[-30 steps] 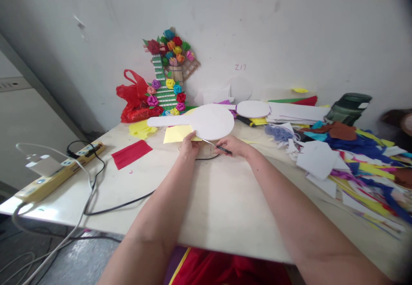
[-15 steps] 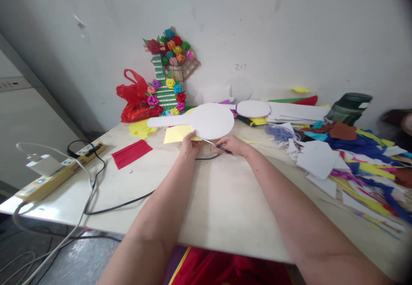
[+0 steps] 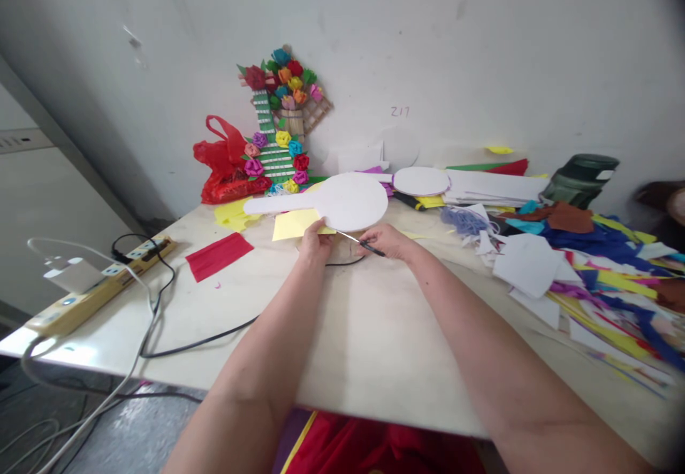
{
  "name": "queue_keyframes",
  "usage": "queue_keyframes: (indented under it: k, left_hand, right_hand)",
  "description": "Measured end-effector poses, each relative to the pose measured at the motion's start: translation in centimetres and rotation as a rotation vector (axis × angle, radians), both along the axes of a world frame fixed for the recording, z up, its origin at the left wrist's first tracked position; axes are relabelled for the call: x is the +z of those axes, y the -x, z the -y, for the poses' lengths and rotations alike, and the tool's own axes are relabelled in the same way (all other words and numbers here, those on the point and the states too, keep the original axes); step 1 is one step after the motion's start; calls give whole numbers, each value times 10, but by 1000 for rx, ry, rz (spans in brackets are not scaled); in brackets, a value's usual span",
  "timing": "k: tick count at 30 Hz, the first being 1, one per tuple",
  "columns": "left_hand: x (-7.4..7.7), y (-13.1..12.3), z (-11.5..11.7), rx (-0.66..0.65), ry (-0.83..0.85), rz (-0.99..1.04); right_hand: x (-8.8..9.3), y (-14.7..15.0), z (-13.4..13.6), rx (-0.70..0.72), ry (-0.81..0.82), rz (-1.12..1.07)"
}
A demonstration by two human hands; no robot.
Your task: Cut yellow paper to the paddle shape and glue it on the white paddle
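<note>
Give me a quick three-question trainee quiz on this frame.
1. Which does the right hand hold? A) a glue bottle B) a black-handled metal tool C) a ruler
2. True or false: the red sheet lies on the table to the left of the left hand.
3. Fill in: the paper partly under the white paddle-shaped cutout is coloured ___.
Key: 1 B; 2 true; 3 yellow.

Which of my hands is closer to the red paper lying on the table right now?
Left. The left hand is just right of the red paper, with bare table between them. The right hand, holding a black-handled tool, is farther right, beyond the left.
</note>
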State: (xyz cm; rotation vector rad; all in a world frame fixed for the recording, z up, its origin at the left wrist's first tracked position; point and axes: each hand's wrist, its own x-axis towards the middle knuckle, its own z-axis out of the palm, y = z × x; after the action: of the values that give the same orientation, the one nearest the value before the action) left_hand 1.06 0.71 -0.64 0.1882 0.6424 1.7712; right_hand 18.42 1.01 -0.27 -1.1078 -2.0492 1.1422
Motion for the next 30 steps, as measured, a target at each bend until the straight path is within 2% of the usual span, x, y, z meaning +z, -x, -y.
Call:
queue_keyframes:
  k: [8,19,24,30]
  left_hand:
    - [-1,0,-1,5,8,36]
    - [6,-7,4,8,50,9]
    - [6,-6,5,21,58,34]
    - [5,-6,4,39,69,51]
  right_hand:
    - [2,-1,4,3,43,48]
    - [3,2,6,-36,17,73]
    - [3,3,4,-8,-53,44]
    - [2,2,2,22,-16,14]
